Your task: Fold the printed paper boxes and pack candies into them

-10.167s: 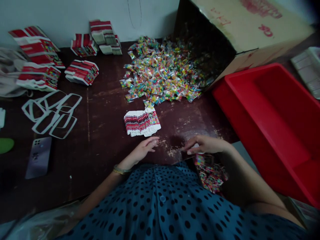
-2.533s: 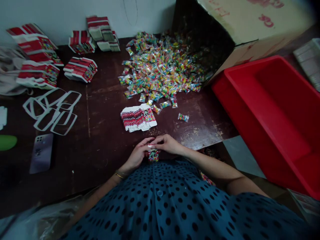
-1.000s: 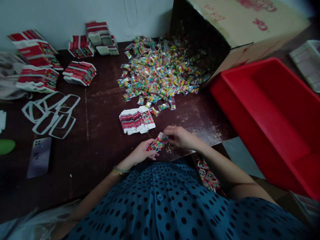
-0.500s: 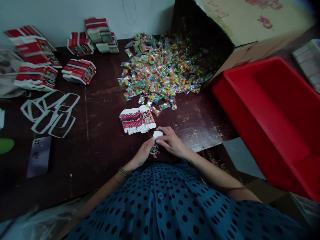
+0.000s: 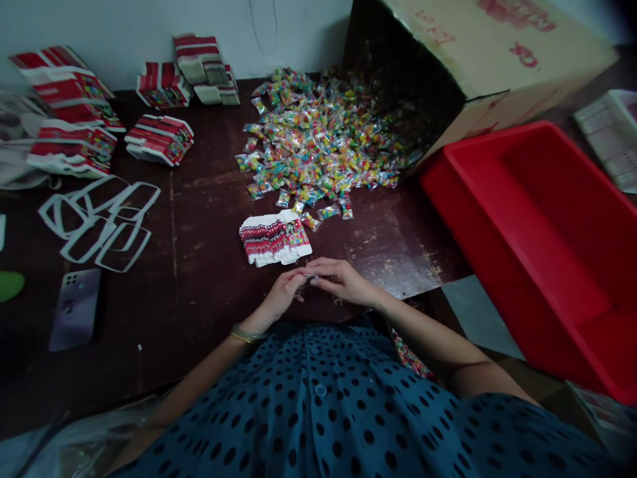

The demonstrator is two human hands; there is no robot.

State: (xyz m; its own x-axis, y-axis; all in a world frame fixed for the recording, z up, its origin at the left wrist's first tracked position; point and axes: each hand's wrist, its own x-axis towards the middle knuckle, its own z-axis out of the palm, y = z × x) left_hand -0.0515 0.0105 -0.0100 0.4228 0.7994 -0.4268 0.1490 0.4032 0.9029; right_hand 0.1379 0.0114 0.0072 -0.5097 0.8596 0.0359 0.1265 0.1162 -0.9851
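My left hand and my right hand meet near the table's front edge. Between their fingertips they pinch a small printed card box, seen nearly edge-on and mostly hidden by the fingers. Just beyond them lies a fanned stack of flat red and white printed boxes. Past that stack spreads a large heap of small clear packets of colourful candy.
An open cardboard carton lies on its side behind the heap. At right stands a red plastic bin. To the left are bundled boxes, white loop bands and a phone.
The small box has tilted: its white flap and printed face showed before, and now only a thin edge does. My hands have drawn closer around it.
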